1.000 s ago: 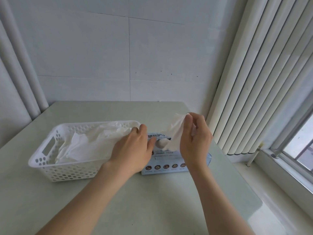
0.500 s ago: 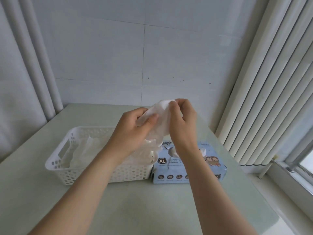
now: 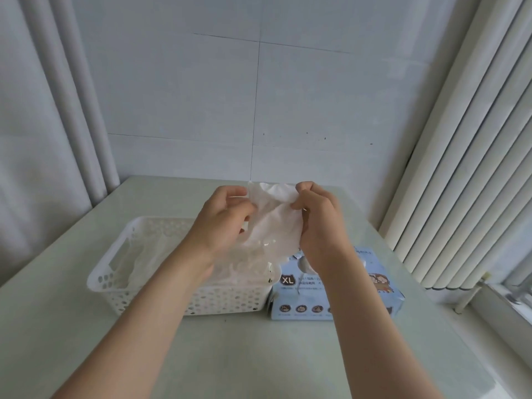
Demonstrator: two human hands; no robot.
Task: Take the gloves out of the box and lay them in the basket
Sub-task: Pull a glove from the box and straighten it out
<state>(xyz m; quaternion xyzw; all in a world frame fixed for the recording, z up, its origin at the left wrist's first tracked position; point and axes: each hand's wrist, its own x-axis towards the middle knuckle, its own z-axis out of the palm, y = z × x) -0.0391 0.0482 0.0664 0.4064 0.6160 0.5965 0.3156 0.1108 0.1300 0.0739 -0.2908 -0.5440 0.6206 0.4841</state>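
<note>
Glove held up between both hands

On the pale surface (image 3: 259,355) the white basket (image 3: 106,272) sits just left of the blue box (image 3: 305,309). The left hand (image 3: 221,223) and right hand (image 3: 319,223) each pinch the top edge of a thin white glove (image 3: 273,223) with curled fingers, above the basket's right end. Best to spread it flat, carry it left and lower it lengthwise along the basket. It hangs crumpled, long axis roughly upright, lower end drooping toward the basket (cuff or fingers, I cannot tell).

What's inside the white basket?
Thin, see-through white gloves lie piled in the white basket. The person's left forearm covers its middle, so what lies under there cannot be seen.
</note>
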